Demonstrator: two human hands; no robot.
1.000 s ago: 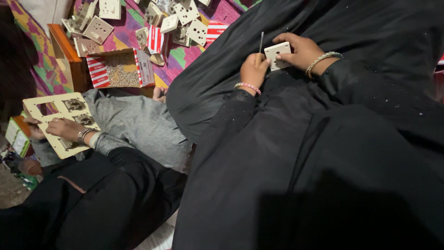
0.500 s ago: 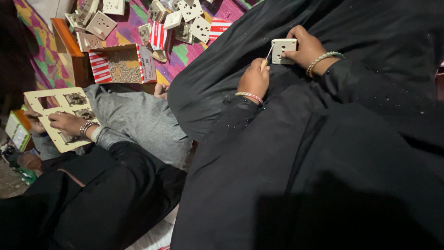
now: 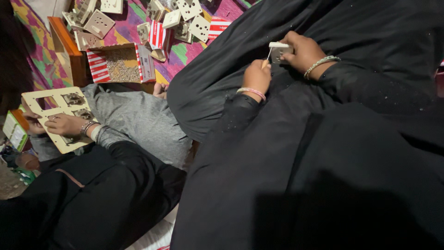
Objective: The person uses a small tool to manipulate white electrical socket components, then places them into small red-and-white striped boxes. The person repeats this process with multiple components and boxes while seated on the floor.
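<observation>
On a lap draped in black cloth, at one o'clock, the right hand grips a small white socket while the left hand holds a thin screwdriver against it.

Socket module: turned in the right hand, earlier face-up, now edge-on. Left hand: shifted below the module, its thin tool now angled up against the module's left edge.

Right hand: grips small white square socket module over black-robed lap. Left hand: closed on thin screwdriver, tip at module. Beyond: red-striped cardboard box of screws, scattered cream socket plates on patterned cloth floor. Left: co-worker's hand on cream multi-cutout panel.
</observation>
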